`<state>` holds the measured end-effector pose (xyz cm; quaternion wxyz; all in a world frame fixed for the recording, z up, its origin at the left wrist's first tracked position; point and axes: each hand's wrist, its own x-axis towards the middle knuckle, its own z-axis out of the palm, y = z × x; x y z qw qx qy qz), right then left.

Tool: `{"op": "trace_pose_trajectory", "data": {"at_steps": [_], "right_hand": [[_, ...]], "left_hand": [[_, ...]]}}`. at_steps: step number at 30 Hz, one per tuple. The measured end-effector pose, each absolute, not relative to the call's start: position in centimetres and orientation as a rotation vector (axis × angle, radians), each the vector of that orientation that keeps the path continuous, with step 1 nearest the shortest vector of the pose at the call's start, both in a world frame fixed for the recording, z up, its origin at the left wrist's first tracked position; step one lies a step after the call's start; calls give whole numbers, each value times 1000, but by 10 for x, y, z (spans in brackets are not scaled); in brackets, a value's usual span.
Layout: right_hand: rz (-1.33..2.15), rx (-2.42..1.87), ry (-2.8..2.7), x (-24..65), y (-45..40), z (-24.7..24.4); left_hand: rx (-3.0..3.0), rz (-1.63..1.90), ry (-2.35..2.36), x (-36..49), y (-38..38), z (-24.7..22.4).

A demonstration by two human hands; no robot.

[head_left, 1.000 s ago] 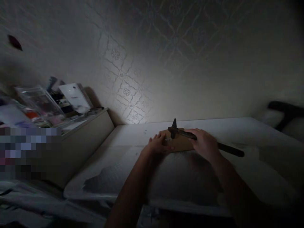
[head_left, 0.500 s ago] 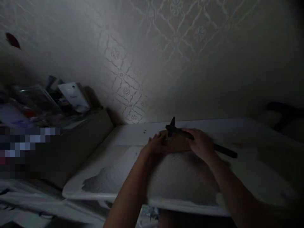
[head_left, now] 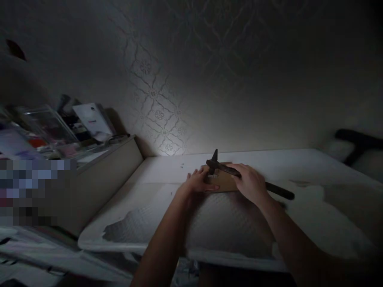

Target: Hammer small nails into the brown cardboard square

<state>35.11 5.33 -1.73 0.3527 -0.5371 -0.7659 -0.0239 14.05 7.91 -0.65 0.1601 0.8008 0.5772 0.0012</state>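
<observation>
A dark hammer (head_left: 225,168) slants over a flat brown board (head_left: 224,183) on the white table. My right hand (head_left: 249,183) is wrapped round its handle, which sticks out past the hand to the right. The hammer's head is over the board's left part, near some small pale marks or pieces too small to name. My left hand (head_left: 198,182) rests at the left edge of the board, thumb on top and the other fingers spread beyond the edge.
A grey patterned cloth or sheet (head_left: 221,227) lies on the table (head_left: 164,167). At the left, a cabinet (head_left: 104,187) bears a white box (head_left: 92,117) and a clear case (head_left: 49,123). Dark object (head_left: 356,139) at far right. Patterned wall behind.
The hammer and my right hand have shifted slightly left and the hammer's head sits a little lower. My left hand stays at the board's edge. The wall looks darker, the table brighter.
</observation>
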Motion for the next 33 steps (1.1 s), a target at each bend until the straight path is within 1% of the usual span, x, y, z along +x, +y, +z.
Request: {"op": "trace_pose_trajectory", "data": {"at_steps": [33], "right_hand": [[-52,-1431,-1959,358,52,-13]], "left_hand": [[2277,-45,1672,141,76,-3]]}}
